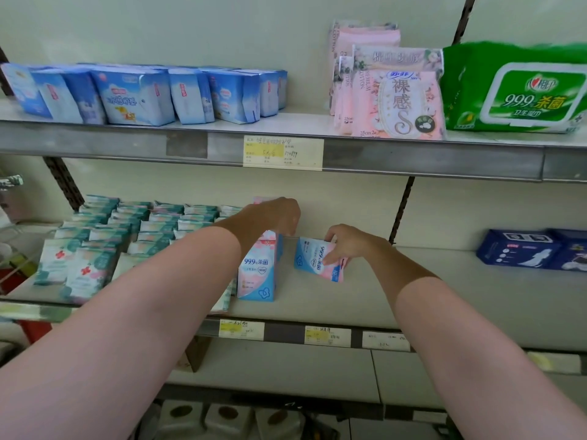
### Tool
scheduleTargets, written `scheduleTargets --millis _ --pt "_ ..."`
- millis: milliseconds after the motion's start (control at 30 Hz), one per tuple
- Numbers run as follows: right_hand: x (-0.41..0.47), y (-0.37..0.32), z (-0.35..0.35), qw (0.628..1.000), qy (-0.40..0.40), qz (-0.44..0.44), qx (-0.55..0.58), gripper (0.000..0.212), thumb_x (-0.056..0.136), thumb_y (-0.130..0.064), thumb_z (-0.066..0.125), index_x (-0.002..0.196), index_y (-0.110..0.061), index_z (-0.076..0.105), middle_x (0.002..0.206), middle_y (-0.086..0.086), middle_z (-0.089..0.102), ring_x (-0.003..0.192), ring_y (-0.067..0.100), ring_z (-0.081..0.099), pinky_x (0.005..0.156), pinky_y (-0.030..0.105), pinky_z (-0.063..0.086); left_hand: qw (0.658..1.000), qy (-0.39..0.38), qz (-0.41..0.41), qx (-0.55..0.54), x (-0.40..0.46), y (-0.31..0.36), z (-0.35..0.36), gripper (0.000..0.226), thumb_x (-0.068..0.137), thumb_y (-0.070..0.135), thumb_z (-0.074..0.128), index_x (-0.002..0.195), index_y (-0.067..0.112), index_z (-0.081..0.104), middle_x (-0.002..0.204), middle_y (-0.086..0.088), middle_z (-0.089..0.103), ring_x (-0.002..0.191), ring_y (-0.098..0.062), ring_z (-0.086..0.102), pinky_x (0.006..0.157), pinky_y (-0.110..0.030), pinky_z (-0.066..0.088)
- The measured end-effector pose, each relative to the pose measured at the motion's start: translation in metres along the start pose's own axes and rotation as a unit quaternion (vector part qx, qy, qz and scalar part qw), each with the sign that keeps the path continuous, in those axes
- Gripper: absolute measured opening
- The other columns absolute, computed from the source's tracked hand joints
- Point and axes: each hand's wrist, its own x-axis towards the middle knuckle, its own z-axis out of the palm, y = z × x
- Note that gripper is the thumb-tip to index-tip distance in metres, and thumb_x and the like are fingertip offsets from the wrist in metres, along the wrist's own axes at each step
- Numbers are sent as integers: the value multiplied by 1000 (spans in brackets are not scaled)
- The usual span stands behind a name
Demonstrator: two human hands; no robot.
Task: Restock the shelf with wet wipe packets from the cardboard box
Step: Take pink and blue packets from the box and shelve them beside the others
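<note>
On the middle shelf [317, 300], the left hand [276, 217] curls its grip over the top of an upright wet wipe packet [259, 271] near the front edge. Just beside it, the right hand [344, 242] pinches a second packet [314, 260], tilted, its lower edge on the shelf.

Both hands fwd — L [273, 217], R [344, 242] fingers curled.
</note>
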Motion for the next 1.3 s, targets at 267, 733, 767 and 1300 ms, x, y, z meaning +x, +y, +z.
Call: scheduleTargets --millis 267,733,767,1300 --pt "4 -24 -7 970 195 -71 128 38 71 -11 85 103 -14 65 99 3 60 87 20 60 62 23 44 999 40 -5 -7 -2 -5 -5 12 83 8 58 85 4 69 97 -12 69 91 -29 66 70 -32 49" --pt "27 -28 24 974 174 18 145 35 77 -5 81 103 -9 58 108 8 68 88 21 62 55 22 44 995 78 -43 46 4 -38 -1 24 89 23 54 109 15 66 115 -4 64 101 -26 62 88 -42 54" --pt "29 -28 28 970 182 22 159 33 78 -5 80 102 -9 58 106 6 67 87 20 60 53 21 40 994 81 -47 48 6 -40 -1 23 90 23 54 107 15 66 116 -4 64 102 -26 62 89 -42 53" --pt "84 -43 44 931 295 48 211 22 92 -11 68 107 -14 52 107 6 64 92 21 65 62 25 47 988 111 -85 68 24 -55 14 9 94 23 49 98 19 56 105 -3 60 97 -25 59 73 -31 44"
